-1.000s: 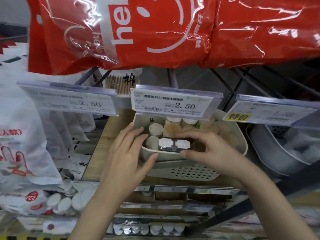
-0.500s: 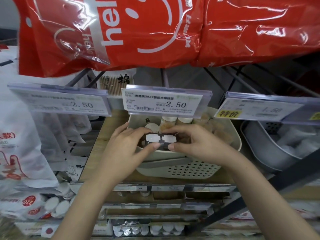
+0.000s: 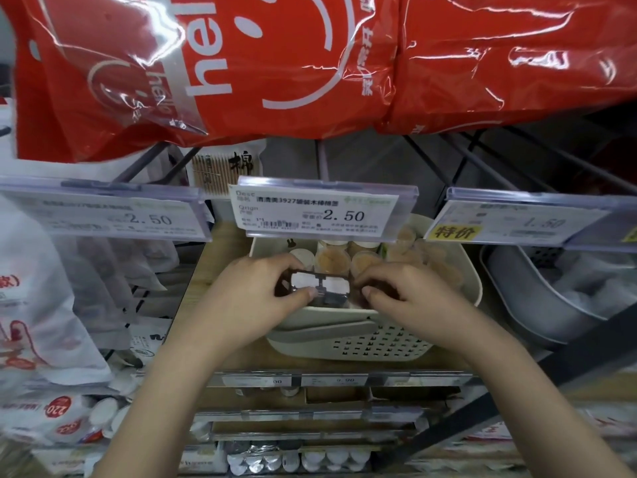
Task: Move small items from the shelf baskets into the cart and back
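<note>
Both hands held a small dark-framed item over the white basket.

The left hand (image 3: 256, 298) pinched the item (image 3: 320, 288) at its left end, thumb curled under it; the right hand (image 3: 410, 298) gripped its right end with curled fingers. The item sat above the near-left corner of the basket (image 3: 379, 343), which held round capped containers (image 3: 365, 262) behind a 2.50 price tag (image 3: 320, 212).

My single head camera looks forward and down from close in at the shelf front, its wide view taking in the white basket (image 3: 458, 288) and price tags (image 3: 320, 210).
</note>
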Tool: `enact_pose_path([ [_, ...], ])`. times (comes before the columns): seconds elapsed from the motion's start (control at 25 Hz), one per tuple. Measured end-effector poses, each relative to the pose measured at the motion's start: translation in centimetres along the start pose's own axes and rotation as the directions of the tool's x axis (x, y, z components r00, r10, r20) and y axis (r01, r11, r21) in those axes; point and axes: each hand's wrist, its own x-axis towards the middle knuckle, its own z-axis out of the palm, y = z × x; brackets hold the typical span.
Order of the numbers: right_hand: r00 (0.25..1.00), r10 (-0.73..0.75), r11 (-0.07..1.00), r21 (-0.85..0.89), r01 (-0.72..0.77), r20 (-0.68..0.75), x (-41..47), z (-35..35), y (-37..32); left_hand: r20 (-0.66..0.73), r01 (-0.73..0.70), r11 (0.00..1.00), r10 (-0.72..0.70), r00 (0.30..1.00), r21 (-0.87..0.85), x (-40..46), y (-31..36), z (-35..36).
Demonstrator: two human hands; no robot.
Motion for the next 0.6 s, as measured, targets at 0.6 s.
enact_pose_path([
  [0.6,0.945,-0.094,0.990,0.073,0.122,-0.312,-1.5,0.6,0.2,-0.078,-0.095,0.995,0.093,0.993,-0.027,-1.2,-0.4,0.7],
])
